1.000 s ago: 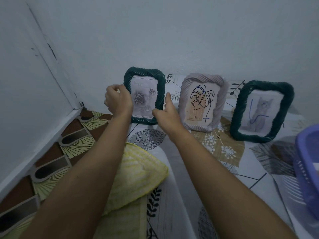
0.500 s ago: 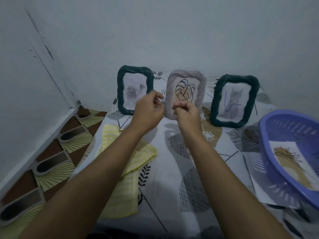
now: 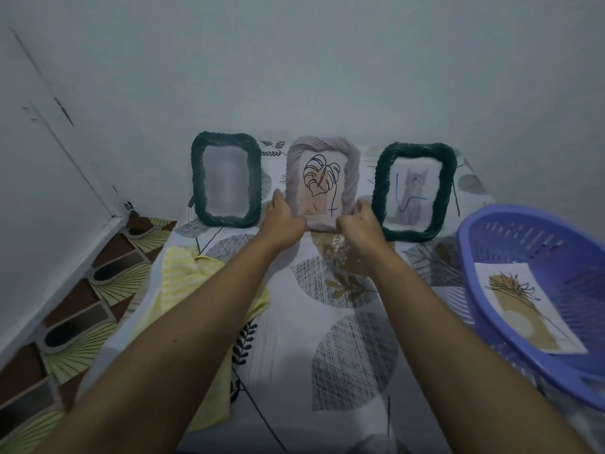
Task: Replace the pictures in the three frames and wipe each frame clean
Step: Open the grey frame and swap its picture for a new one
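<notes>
Leafy sheet bears mauve frame, green frames, yellow cloth, purple basket.

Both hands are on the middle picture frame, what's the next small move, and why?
Probably lift the pale frame clear of the wall and bring it closer, to turn it over. The left hand and right hand each grip a lower corner, the leaf drawing is inside, and a picture waits in the purple basket.

A white sheet printed with grey and tan leaves covers the surface; a lilac plastic basket with slotted walls sits at its right side; brown and cream patterned tiles run along the left below a pale wall
</notes>
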### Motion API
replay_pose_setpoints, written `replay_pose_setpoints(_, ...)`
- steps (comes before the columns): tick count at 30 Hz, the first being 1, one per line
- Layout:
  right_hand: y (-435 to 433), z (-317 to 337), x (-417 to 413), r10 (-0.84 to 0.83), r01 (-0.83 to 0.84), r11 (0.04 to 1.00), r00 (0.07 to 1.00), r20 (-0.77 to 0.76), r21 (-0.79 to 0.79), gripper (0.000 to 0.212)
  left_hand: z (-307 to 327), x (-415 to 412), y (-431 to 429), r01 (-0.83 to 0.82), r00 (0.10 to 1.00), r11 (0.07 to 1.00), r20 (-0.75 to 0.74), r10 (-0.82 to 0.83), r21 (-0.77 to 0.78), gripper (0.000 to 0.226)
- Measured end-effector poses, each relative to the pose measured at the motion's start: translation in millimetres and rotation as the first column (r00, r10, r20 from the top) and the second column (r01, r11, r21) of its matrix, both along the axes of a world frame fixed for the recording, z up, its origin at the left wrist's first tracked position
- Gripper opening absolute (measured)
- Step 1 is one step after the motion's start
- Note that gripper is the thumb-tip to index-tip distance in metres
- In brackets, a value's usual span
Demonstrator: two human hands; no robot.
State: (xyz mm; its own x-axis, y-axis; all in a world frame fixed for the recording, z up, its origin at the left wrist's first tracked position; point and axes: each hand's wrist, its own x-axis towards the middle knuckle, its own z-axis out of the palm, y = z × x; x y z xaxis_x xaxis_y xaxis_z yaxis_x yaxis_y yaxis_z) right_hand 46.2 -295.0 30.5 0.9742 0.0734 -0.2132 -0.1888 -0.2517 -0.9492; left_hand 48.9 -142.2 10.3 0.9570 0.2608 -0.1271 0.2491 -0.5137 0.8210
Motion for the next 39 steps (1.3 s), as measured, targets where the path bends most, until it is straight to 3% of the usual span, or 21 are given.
replay_pose_setpoints(2,4,-5,8,0.004,-0.004,1.0,1.0,-0.011,-0.025,0.071,-4,10,-1,-0.029,1.0,0.999,-0.002,0.029,-0.032,0.09)
replay_pose_setpoints(6,9,-22,21,0.005,-0.005,1.0,1.0,0.005,-0.022,0.064,-5,15,-7,-0.045,0.998,0.996,0.047,0.049,-0.075,0.062)
replay_pose_setpoints(11,8,-13,12,-0.028,0.028,1.0,0.999,0.025,-0.008,0.046,-5,10,-5,-0.066,0.992,0.991,0.097,0.078,-0.119,0.056)
replay_pose_setpoints(15,5,-8,-3,-0.032,0.03,0.999,0.998,0.052,0.045,0.048,3,-6,-5,-0.058,0.986,0.986,0.144,0.08,-0.154,0.036)
replay_pose_setpoints(23,-21,15,-60,-0.083,0.08,0.977,0.996,0.009,0.195,0.039,22,-69,-4,-0.015,0.967,0.98,0.246,0.064,-0.196,0.038)
replay_pose_setpoints(30,-55,7,-126,-0.026,0.036,0.987,0.997,-0.067,0.159,0.029,34,-155,-28,0.089,0.963,0.957,0.269,-0.012,-0.275,0.031)
replay_pose_setpoints(34,-63,2,-152,0.017,-0.009,0.995,0.997,-0.081,0.097,0.032,43,-186,-38,0.101,0.949,0.968,0.316,-0.024,-0.23,0.032)
replay_pose_setpoints(37,-65,5,-166,0.035,-0.021,0.988,0.995,0.091,-0.154,0.054,48,-205,-47,0.083,0.917,0.995,0.396,-0.055,-0.053,0.036)
replay_pose_setpoints(39,-68,12,-176,0.032,0.016,0.984,0.965,0.26,-0.18,0.047,47,-217,-55,0.051,0.894,0.992,0.438,-0.098,0.118,0.038)
